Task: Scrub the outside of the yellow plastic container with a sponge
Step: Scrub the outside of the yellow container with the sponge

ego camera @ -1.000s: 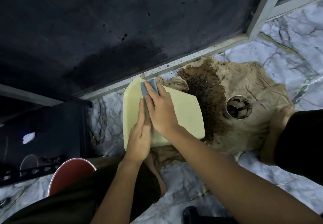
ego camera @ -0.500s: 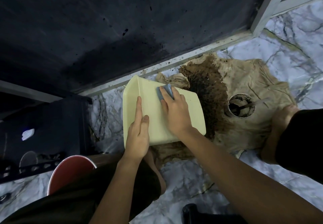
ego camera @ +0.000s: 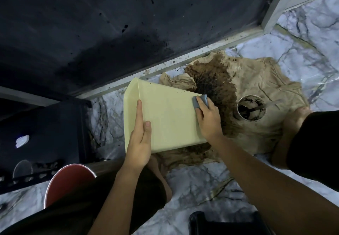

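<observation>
From the head camera, looking down past the person's knees, the yellow plastic container (ego camera: 165, 117) is held tipped on its side above a marble-patterned floor (ego camera: 192, 183), one broad flat outer wall facing up. Its lower edge sits over a crumpled tan cloth (ego camera: 260, 88) spread on the floor.

The left hand (ego camera: 140, 137) lies flat along the container's left part, fingers (ego camera: 139, 113) pressed together and stretched up the wall, thumb resting alongside on the yellow face, steadying it. The right hand (ego camera: 208, 119) is at the container's right edge, its fingers curled down and pressing a small grey-blue sponge (ego camera: 200, 101) against the upper right corner of the wall. The sponge is pinched between the fingertips and the plastic, part of it poking out beyond the corner.

The cloth carries a big dark brown stain (ego camera: 212, 86), speckled and wet-looking, just beside the sponge. Further right on the cloth stands a white round cup (ego camera: 251, 109) with dark residue inside and what looks like a spoon handle leaning in it. A bare foot (ego camera: 295, 123) rests on the cloth's right edge, under a black garment.

Behind the container runs a pale metal frame rail (ego camera: 183, 58) spattered with dark flecks, and above it a wide black panel (ego camera: 110, 24). Near the lower left a red round bowl (ego camera: 67, 181) with a shiny rim peeks from behind the person's dark-clothed leg.
</observation>
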